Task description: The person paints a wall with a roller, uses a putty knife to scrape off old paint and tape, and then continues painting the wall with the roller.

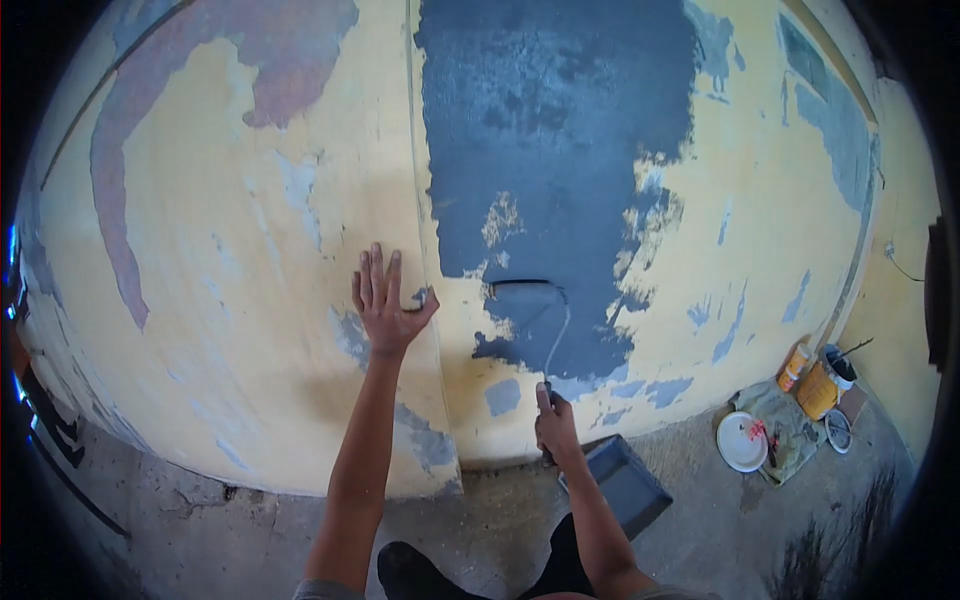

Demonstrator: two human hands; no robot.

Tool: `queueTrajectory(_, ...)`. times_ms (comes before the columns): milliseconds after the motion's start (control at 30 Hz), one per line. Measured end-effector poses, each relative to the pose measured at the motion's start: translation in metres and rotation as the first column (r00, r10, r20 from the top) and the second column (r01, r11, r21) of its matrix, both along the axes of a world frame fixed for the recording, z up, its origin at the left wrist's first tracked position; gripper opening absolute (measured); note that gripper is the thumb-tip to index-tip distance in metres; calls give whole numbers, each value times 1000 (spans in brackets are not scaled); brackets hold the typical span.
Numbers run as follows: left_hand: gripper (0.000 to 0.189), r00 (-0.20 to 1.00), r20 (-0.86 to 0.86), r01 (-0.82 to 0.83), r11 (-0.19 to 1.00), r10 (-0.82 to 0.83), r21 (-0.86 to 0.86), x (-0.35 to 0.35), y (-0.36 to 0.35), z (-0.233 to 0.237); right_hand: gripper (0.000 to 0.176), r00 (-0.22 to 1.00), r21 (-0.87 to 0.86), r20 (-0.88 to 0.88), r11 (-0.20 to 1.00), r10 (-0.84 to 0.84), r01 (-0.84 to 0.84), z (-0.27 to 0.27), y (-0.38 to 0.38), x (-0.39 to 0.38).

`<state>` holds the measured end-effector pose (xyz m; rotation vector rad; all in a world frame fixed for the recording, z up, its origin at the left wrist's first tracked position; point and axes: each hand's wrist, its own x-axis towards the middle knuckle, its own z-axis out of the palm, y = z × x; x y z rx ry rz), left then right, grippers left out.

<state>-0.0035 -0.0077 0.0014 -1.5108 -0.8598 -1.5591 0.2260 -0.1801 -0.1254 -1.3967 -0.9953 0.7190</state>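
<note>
My right hand (556, 428) is wrapped round the handle of a paint roller (563, 330), its thumb lying along the grip. The roller's dark sleeve (522, 283) is against the wall, at the lower left part of a broad patch of dark grey-blue paint (550, 180). Spread fingers show on my left hand (388, 305), which lies flat on the pale yellow wall (250, 230) to the left of the paint and holds nothing. Below my right hand, a dark paint tray (628, 488) rests on the floor, partly hidden by my forearm.
At the right, by the wall's foot, stand a yellow paint bucket (822, 388) and a smaller orange-and-white container (796, 366). A white plate (741, 442) with red bits lies on a cloth (795, 440), near a small round tub (838, 430). My dark shoe (405, 568) is on the concrete floor (270, 535).
</note>
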Motion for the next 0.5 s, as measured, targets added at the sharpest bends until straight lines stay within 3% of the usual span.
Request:
queueTrajectory(33,69,1000,-3,-3,1000,3,-4,0,0,0,39,989,-39,-147,999,-25,19,19,-7,-3)
queueTrajectory(67,69,1000,-4,-6,1000,6,-8,0,0,0,40,982,31,-182,999,40,-35,25,-4,9)
queueTrajectory(100,69,1000,-5,-8,1000,8,-12,0,-1,1,33,996,82,-90,996,24,-16,28,2,18)
queueTrajectory(167,69,1000,-2,-1,1000,1,-2,-2,-1,-1,36,991,152,136,988,1,-22,39,4,37)
queueTrajectory(200,69,1000,-4,6,1000,-6,-11,-1,0,0,36,989,172,146,985,-5,-20,39,6,50)
queueTrajectory(267,69,1000,7,5,1000,-5,-5,1,0,1,38,809,400,475,904,-346,152,29,8,71)
queueTrajectory(367,76,1000,-10,3,1000,-3,-25,-6,0,2,42,834,195,429,937,-348,290,2,-23,78)
queueTrajectory(433,76,1000,-18,1,998,-2,-62,-4,-1,-2,44,827,267,408,917,-387,297,-63,-13,85)
queueTrajectory(500,75,999,-24,39,994,-42,-99,-2,0,-7,37,911,309,245,917,-333,252,-97,-12,73)
